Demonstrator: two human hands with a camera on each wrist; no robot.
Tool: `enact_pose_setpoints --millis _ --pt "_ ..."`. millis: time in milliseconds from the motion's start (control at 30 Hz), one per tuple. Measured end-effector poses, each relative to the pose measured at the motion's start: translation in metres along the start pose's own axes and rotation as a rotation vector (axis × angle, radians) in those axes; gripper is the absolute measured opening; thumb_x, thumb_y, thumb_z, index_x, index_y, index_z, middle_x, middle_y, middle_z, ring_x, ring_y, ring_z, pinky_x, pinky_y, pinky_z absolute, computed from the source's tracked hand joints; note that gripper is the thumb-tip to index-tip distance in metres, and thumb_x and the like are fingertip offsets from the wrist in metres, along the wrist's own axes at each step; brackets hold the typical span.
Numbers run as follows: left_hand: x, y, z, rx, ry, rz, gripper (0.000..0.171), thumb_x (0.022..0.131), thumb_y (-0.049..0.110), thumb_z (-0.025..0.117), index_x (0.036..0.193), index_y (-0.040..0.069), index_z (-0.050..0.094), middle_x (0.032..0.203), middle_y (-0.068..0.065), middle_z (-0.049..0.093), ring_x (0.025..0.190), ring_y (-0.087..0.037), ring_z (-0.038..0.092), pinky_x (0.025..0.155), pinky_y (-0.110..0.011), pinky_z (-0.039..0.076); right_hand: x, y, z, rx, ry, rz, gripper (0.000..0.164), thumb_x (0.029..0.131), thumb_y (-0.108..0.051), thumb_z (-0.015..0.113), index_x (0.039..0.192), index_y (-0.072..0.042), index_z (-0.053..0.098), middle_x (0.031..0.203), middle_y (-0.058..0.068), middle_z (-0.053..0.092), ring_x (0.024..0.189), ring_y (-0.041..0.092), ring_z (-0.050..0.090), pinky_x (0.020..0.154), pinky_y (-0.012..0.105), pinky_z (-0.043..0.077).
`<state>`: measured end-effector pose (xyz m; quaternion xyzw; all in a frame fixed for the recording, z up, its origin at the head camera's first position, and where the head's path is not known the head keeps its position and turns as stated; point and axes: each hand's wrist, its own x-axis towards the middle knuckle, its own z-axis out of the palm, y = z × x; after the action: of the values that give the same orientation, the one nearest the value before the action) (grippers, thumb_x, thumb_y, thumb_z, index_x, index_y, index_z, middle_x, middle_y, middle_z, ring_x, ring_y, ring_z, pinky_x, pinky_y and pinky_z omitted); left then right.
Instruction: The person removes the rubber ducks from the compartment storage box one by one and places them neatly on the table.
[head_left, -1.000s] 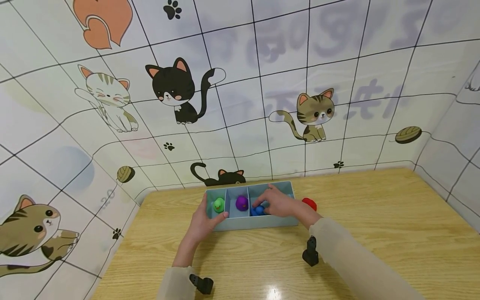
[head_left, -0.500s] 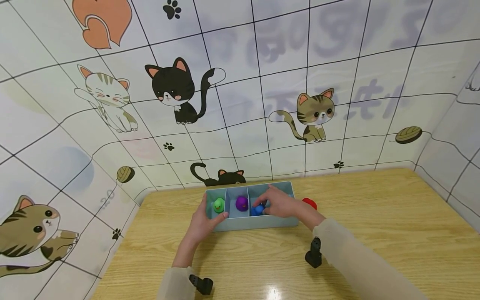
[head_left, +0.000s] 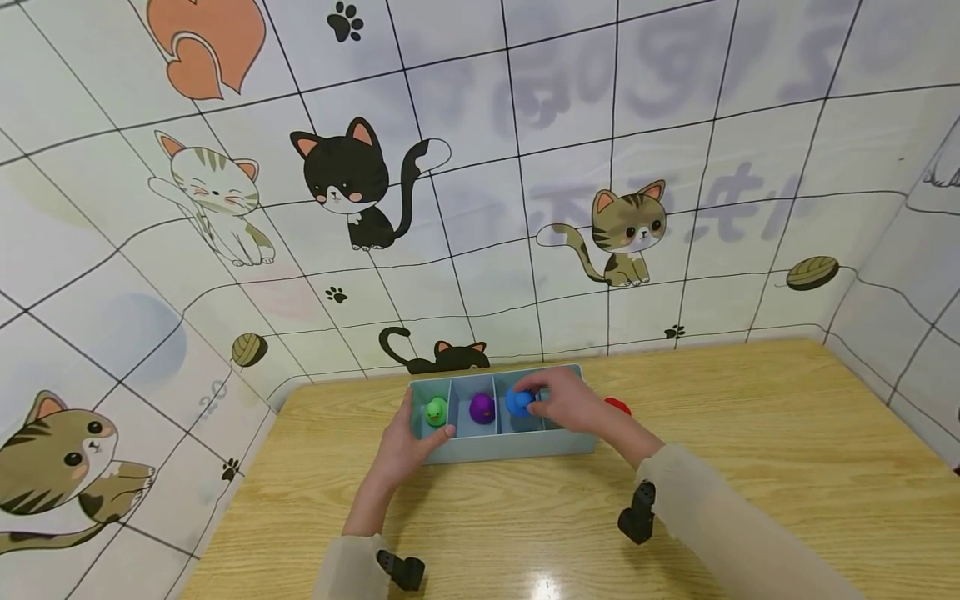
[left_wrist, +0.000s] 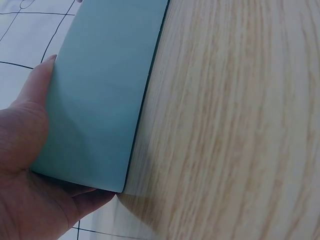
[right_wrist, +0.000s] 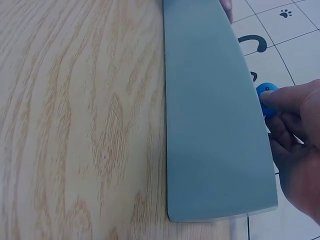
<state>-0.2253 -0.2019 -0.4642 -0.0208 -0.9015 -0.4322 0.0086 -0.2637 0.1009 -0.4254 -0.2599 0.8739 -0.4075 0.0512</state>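
Observation:
A pale blue-green divided box [head_left: 510,448] stands on the table near the wall. At its left end my left hand [head_left: 403,437] grips it, thumb over the front edge and fingers round the end wall. My right hand [head_left: 566,402] pinches a blue rubber duck [head_left: 517,402] between thumb and fingers, over the compartment right of the purple one. In the right wrist view the blue duck [right_wrist: 267,95] shows just above the box rim. A green rubber duck [head_left: 436,410] sits in the leftmost compartment, and a purple rubber duck [head_left: 482,408] in the one beside it.
A red object [head_left: 618,406] lies on the wooden table [head_left: 720,467] just right of the box, partly hidden by my right wrist. Behind the box rises a wall covering [head_left: 495,275] with printed cats. Small black devices [head_left: 637,512] hang at both wrists.
The right hand has lifted the blue duck from low at the compartment's front and moved it slightly back. The left hand keeps its grip on the box.

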Motion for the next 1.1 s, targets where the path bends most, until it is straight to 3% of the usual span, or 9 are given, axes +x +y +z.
enact_pose_setpoints --millis 267,633,833,1100 --pt "0.001 -0.002 0.0 0.005 -0.002 0.0 0.111 0.089 0.04 0.081 0.163 -0.003 0.01 0.162 -0.032 0.023 0.149 -0.048 0.023 0.119 -0.059 0.024 -0.003 -0.003 -0.005 0.107 0.04 0.069 0.029 0.09 0.001 0.076 0.119 -0.002 0.074 0.112 0.011 0.07 0.106 0.031 0.066 0.09 0.044 0.057" --pt "0.001 -0.002 0.0 0.01 -0.002 0.007 0.111 0.09 0.041 0.08 0.163 -0.003 0.01 0.163 -0.031 0.023 0.149 -0.048 0.023 0.119 -0.059 0.024 -0.011 -0.003 -0.016 0.134 0.093 0.098 0.03 0.087 -0.005 0.08 0.117 -0.007 0.076 0.107 0.008 0.07 0.099 0.025 0.064 0.083 0.039 0.057" --pt "0.001 -0.003 0.001 0.02 -0.002 0.0 0.11 0.09 0.042 0.08 0.163 -0.002 0.01 0.163 -0.031 0.023 0.149 -0.047 0.023 0.119 -0.059 0.025 -0.02 0.002 -0.027 0.162 0.13 0.092 0.032 0.086 -0.01 0.082 0.117 -0.009 0.077 0.108 0.006 0.071 0.102 0.027 0.064 0.084 0.041 0.055" --pt "0.001 -0.002 0.001 0.029 0.001 0.006 0.109 0.091 0.041 0.079 0.163 -0.003 0.01 0.162 -0.031 0.023 0.149 -0.047 0.023 0.119 -0.058 0.025 -0.03 0.013 -0.046 0.141 0.18 0.065 0.034 0.09 -0.012 0.08 0.121 -0.001 0.073 0.105 0.01 0.072 0.098 0.029 0.065 0.08 0.037 0.055"
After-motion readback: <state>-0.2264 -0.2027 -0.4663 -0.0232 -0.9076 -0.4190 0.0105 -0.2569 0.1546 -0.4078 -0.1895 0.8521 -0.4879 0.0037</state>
